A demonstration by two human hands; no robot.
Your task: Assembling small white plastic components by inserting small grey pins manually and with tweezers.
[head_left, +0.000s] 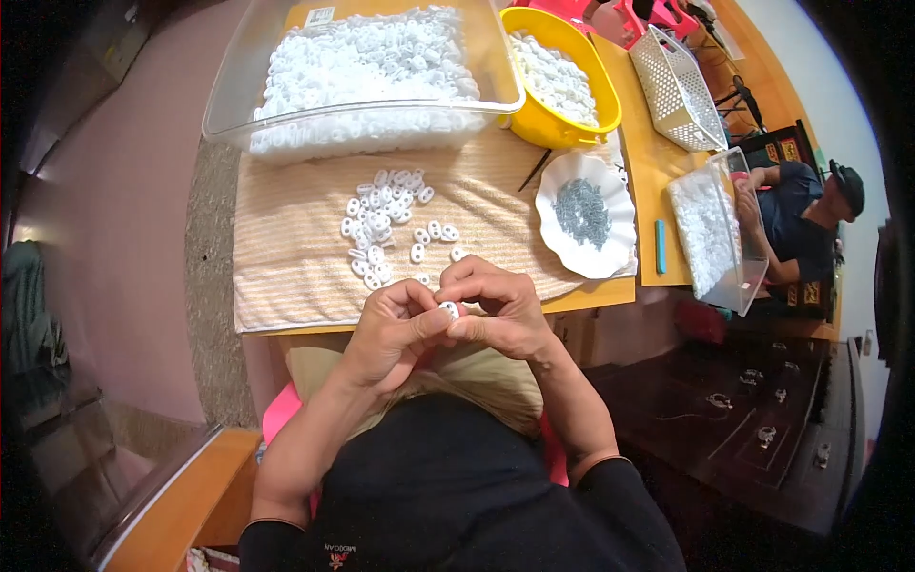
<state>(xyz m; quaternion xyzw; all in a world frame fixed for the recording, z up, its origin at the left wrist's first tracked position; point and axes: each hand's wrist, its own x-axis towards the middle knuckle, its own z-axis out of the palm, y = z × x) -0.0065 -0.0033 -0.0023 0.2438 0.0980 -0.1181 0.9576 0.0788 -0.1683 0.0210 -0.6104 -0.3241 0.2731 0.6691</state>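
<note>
I have both hands pinched on one small white plastic piece (449, 310), held between them just past the near edge of the tabletop (591, 297). My left hand (393, 329) closes thumb and forefinger on the piece from its 9 o'clock side, and my right hand (496, 310) closes on it from 3 o'clock, so each grip is shut on the same part. Its long axis looks to run roughly left to right between the fingertips, though the fingers cover most of it and I cannot be sure. Neither hand is clearly nearer; they meet at the piece.

At 12 o'clock from the grip, just beyond the knuckles, lies a loose scatter of white pieces (386, 224) on a striped beige cloth (286, 257). Farther on at 12 stands a clear plastic bin (238, 95) heaped with the same white parts. At 1 o'clock a yellow bowl (558, 129) holds more of them, and at 2 o'clock a white scalloped dish (610, 253) carries small dark metal bits. Beyond that, a white mesh basket (677, 91), and at 3 o'clock another person (805, 224) sits at a second clear tub (734, 276)
</note>
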